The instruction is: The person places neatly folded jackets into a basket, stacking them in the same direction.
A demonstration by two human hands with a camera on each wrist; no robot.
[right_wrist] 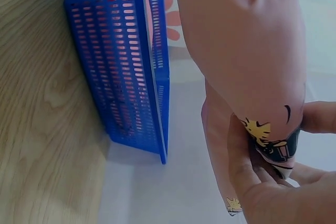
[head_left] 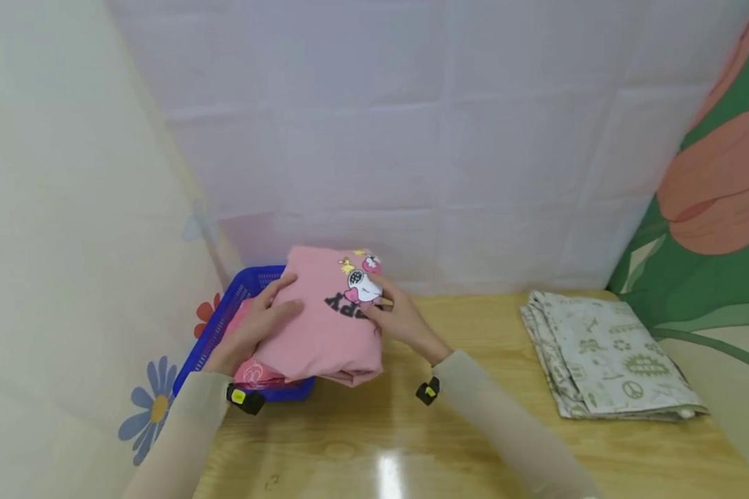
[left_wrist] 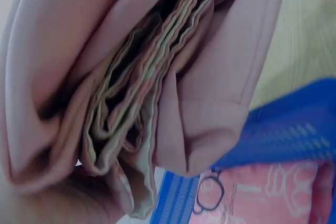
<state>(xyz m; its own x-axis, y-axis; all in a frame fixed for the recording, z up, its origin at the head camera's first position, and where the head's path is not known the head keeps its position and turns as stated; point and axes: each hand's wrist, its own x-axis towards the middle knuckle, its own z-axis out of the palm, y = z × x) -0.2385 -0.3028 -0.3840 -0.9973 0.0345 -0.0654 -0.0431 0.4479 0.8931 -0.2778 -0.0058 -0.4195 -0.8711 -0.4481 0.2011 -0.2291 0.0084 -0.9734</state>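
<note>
The folded pink cloth [head_left: 318, 326] is held above the bench [head_left: 474, 423], overlapping the right part of the basket [head_left: 209, 337] in head view, left grip [head_left: 263, 320] clasping its left side, nearer the basket, right grip [head_left: 402, 315] pinching its printed right edge
</note>
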